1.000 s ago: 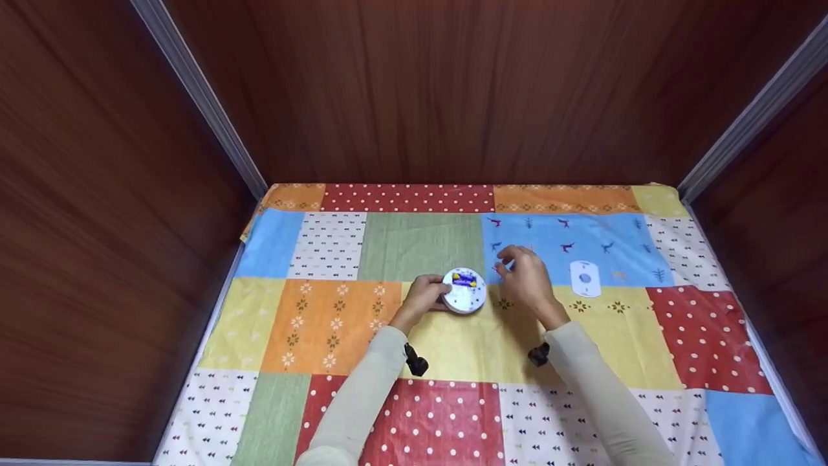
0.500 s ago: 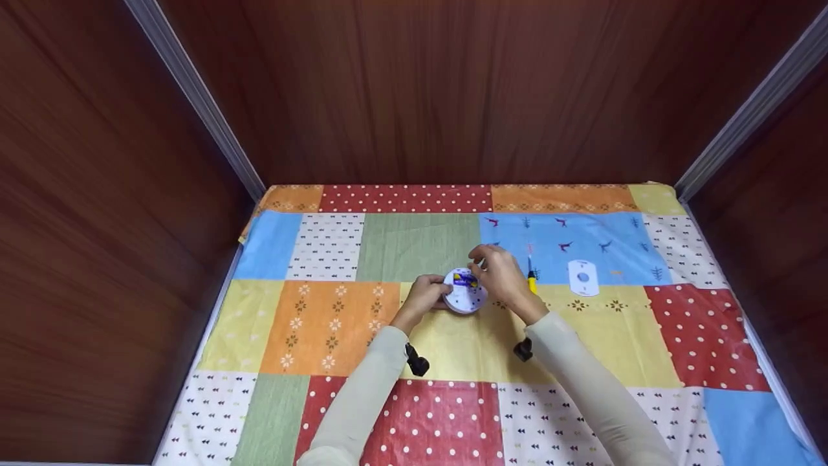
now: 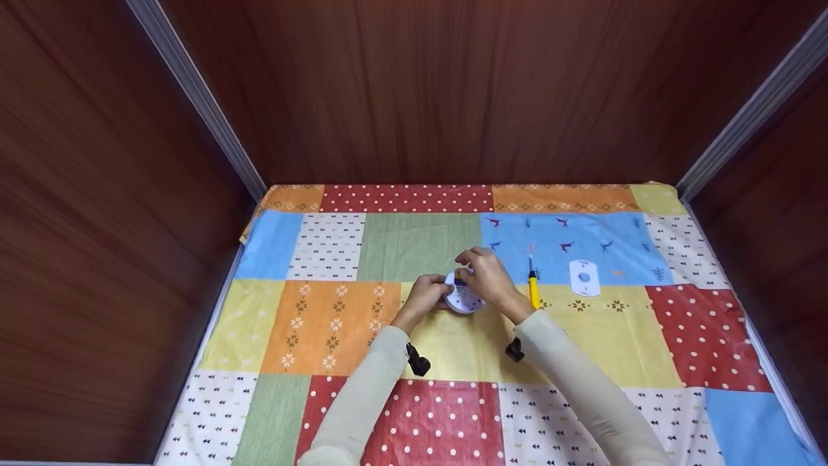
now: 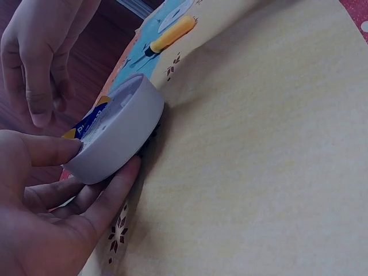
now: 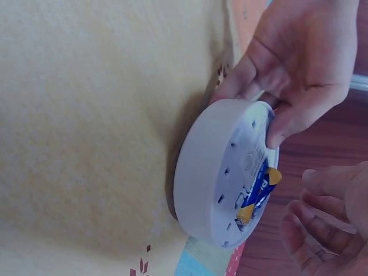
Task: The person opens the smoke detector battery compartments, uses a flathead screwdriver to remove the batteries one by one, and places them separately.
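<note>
My left hand (image 3: 424, 301) holds a round white battery-powered device (image 3: 464, 304) by its left edge, thumb on the face and fingers beneath. Blue-and-yellow batteries (image 5: 260, 195) lie in a recess of that face, which also has small dark slots. Over the batteries hovers my right hand (image 3: 490, 279), its fingers loosely bent. The right wrist view shows a gap between those fingertips (image 5: 310, 178) and the batteries, with nothing held. In the left wrist view the device (image 4: 123, 138) is tilted, its lower rim close to the cloth.
A yellow-handled screwdriver (image 3: 533, 289) lies just right of my right hand. Farther right is a flat white plate (image 3: 584, 278) with a round hole. A patchwork cloth (image 3: 336, 323) covers the table, and brown wood-look panels (image 3: 414, 90) enclose it.
My right hand has moved left from beside the device to over its batteries, uncovering the screwdriver. My left hand and the device have stayed in place.
</note>
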`<state>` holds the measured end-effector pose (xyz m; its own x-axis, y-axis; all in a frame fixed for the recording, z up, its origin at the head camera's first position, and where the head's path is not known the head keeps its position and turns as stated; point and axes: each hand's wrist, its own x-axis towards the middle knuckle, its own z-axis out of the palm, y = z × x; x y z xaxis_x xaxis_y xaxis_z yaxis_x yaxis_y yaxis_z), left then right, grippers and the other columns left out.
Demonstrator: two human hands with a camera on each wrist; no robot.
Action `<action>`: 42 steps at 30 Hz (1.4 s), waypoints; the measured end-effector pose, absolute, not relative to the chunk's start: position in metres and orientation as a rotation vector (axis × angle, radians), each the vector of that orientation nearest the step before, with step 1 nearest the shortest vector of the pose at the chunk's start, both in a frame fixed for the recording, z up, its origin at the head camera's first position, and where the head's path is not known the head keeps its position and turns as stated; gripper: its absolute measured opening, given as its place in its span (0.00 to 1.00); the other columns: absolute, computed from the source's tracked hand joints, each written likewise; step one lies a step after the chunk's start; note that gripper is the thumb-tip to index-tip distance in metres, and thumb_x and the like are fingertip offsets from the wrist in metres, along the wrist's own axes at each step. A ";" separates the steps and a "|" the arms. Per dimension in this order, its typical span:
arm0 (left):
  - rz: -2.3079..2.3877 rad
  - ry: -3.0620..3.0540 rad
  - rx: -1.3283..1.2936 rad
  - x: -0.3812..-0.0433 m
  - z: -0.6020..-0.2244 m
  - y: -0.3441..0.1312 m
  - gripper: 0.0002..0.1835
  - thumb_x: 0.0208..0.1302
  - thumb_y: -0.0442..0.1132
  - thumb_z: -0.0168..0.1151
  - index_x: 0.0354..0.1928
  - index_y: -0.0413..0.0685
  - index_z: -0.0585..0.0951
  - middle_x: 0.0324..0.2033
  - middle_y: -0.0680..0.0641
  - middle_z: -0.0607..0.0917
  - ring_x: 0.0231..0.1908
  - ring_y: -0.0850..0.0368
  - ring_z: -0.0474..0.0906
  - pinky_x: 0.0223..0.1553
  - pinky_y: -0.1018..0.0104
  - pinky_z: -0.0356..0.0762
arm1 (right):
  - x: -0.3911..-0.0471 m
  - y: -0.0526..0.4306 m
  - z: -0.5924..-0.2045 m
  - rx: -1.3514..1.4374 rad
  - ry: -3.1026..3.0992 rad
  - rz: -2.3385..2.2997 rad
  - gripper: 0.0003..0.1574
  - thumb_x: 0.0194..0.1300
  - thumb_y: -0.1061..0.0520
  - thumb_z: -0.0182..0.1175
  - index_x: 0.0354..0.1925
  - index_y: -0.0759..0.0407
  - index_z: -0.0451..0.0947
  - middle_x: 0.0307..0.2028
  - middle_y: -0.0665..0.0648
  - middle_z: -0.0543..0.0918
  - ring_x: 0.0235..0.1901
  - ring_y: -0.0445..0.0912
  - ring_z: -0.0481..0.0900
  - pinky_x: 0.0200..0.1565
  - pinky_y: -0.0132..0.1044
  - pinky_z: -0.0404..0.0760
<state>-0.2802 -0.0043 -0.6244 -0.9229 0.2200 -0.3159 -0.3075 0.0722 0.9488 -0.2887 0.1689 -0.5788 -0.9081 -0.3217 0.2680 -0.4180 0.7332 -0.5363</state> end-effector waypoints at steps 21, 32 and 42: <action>1.868 2.027 -0.050 -0.279 -0.624 -0.007 0.19 0.69 0.33 0.58 0.59 0.32 0.84 0.48 0.40 0.88 0.40 0.56 0.87 0.47 0.57 0.92 | -0.289 0.165 -0.596 0.698 -2.777 0.799 0.04 0.68 0.64 0.71 0.41 0.64 0.88 0.41 0.63 0.87 0.46 0.60 0.83 0.52 0.56 0.86; 1.891 2.014 -0.070 -0.277 -0.624 -0.006 0.18 0.70 0.31 0.59 0.58 0.31 0.84 0.45 0.43 0.87 0.40 0.57 0.86 0.44 0.61 0.92 | -0.286 0.165 -0.596 0.680 -2.765 0.803 0.02 0.67 0.66 0.70 0.39 0.65 0.88 0.39 0.64 0.86 0.44 0.60 0.83 0.50 0.56 0.86; 1.872 2.037 -0.057 -0.275 -0.622 -0.005 0.19 0.70 0.32 0.58 0.59 0.33 0.84 0.50 0.39 0.88 0.44 0.54 0.87 0.47 0.58 0.92 | -0.288 0.163 -0.594 0.701 -2.777 0.772 0.03 0.69 0.66 0.67 0.39 0.66 0.87 0.39 0.64 0.86 0.43 0.60 0.83 0.48 0.55 0.87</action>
